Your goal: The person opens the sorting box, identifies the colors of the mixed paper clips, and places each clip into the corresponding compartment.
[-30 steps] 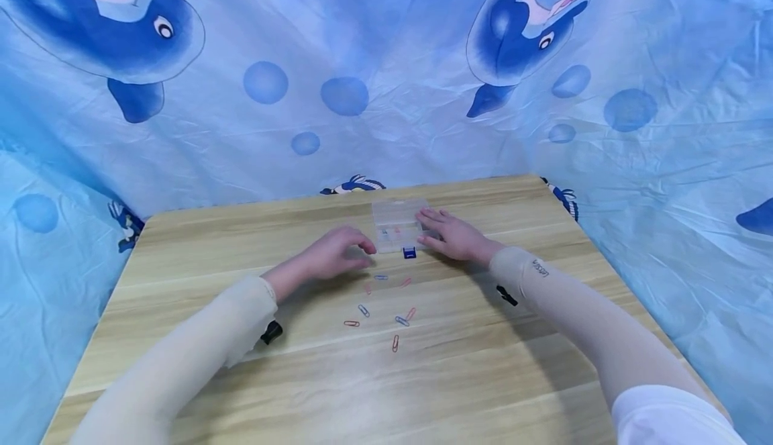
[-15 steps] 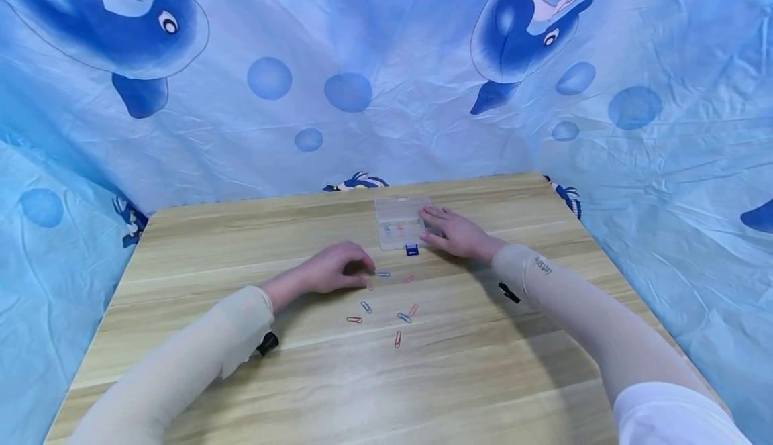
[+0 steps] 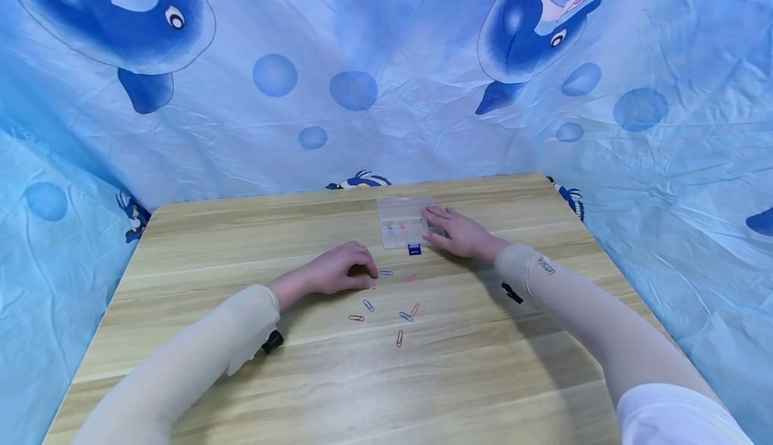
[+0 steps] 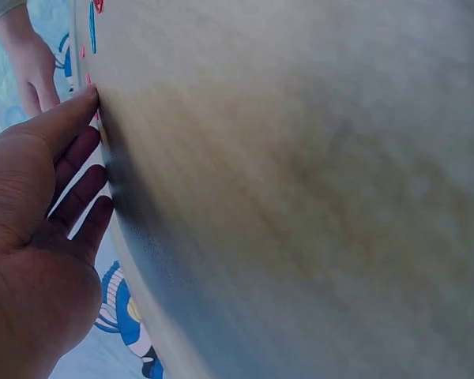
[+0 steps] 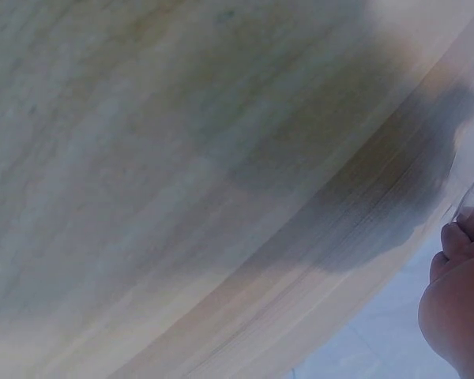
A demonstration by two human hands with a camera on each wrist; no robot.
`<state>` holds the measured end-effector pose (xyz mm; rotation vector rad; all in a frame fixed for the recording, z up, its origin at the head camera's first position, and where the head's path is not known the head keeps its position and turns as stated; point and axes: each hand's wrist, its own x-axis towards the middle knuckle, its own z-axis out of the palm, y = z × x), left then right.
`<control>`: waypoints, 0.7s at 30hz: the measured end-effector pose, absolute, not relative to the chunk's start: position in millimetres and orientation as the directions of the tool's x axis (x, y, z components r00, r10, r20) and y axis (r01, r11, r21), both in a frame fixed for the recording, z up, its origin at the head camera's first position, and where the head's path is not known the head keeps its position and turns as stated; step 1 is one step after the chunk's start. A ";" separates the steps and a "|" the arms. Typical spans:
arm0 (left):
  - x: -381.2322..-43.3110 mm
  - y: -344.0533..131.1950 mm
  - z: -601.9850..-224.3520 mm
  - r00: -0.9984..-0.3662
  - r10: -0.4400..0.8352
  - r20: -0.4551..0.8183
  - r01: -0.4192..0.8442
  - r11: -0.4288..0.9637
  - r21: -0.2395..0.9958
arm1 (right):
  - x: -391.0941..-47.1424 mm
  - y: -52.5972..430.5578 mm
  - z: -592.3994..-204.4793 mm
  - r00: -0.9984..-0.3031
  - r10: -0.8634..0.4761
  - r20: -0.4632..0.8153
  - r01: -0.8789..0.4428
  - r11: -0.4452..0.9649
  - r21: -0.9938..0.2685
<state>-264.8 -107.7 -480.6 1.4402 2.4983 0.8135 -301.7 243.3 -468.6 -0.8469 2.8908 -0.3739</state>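
Note:
A clear plastic organizer box lies at the back of the table, lid folded back, with a blue clip in its left compartment and a pinkish one beside it. My right hand rests on the box's right side, fingers spread; in the right wrist view curled fingers show at its edge. My left hand reaches down to the table, thumb and index finger at a pink paper clip, partly hidden by the fingertips; I cannot tell whether they pinch it. A blue paper clip lies just beyond the fingertips.
More clips are scattered nearer: a blue paper clip, a red paper clip, another red paper clip, and a blue-and-pink pair. A dark blue latch piece sits at the box's front. A blue curtain hangs behind the wooden table.
My left hand has come down from beside the box to the pink clip, and its thumb and index finger have drawn closer together. The right hand stays on the box.

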 end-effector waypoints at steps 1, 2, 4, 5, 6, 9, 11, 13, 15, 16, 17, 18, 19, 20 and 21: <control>-265.2 -107.3 -480.9 -0.527 0.838 0.141 0.762 0.393 0.515 | -301.7 243.2 -468.6 -0.838 -0.544 -0.030 -0.519 0.813 -0.263; -265.6 -107.0 -481.3 -0.526 0.839 0.140 0.764 0.394 0.511 | -301.5 243.1 -468.2 -0.839 -0.544 -0.030 -0.518 0.813 -0.265; -266.6 -106.0 -482.0 -0.524 0.841 0.138 0.769 0.397 0.502 | -301.7 243.1 -468.0 -0.838 -0.544 -0.030 -0.518 0.812 -0.268; -266.9 -105.7 -482.2 -0.522 0.842 0.138 0.772 0.397 0.496 | -301.7 243.1 -467.8 -0.839 -0.544 -0.030 -0.517 0.812 -0.272; -267.1 -105.3 -482.3 -0.520 0.843 0.137 0.775 0.398 0.492 | -301.7 243.3 -467.6 -0.839 -0.543 -0.032 -0.515 0.812 -0.276; -266.8 -104.6 -480.8 -0.513 0.847 0.140 0.784 0.396 0.478 | -302.1 243.7 -467.1 -0.841 -0.540 -0.036 -0.511 0.815 -0.273; -265.8 -104.5 -478.9 -0.508 0.850 0.141 0.789 0.393 0.471 | -302.1 243.7 -467.2 -0.841 -0.539 -0.039 -0.511 0.817 -0.266; -264.7 -104.6 -477.3 -0.502 0.853 0.145 0.796 0.390 0.463 | -302.1 243.5 -467.7 -0.844 -0.535 -0.047 -0.507 0.823 -0.256; -263.3 -105.1 -476.2 -0.498 0.855 0.148 0.802 0.389 0.453 | -301.6 243.0 -467.9 -0.846 -0.530 -0.054 -0.502 0.827 -0.255; -262.6 -105.3 -475.6 -0.496 0.855 0.150 0.805 0.388 0.448 | -301.5 242.7 -468.1 -0.847 -0.530 -0.055 -0.501 0.827 -0.254; -261.9 -105.6 -475.2 -0.497 0.855 0.149 0.806 0.392 0.444 | -301.1 242.5 -468.0 -0.847 -0.529 -0.054 -0.501 0.828 -0.253; -261.3 -106.0 -475.1 -0.499 0.854 0.149 0.806 0.394 0.441 | -301.0 242.2 -468.1 -0.847 -0.529 -0.052 -0.501 0.827 -0.255; -260.6 -106.4 -475.0 -0.501 0.853 0.147 0.806 0.398 0.439 | -300.7 241.9 -468.1 -0.847 -0.529 -0.049 -0.502 0.827 -0.255; -260.0 -106.8 -474.9 -0.506 0.851 0.144 0.804 0.404 0.437 | -300.4 241.7 -468.0 -0.846 -0.531 -0.047 -0.503 0.825 -0.257; -259.4 -107.2 -475.0 -0.510 0.848 0.142 0.801 0.408 0.438 | -300.2 241.4 -468.0 -0.846 -0.532 -0.044 -0.505 0.824 -0.256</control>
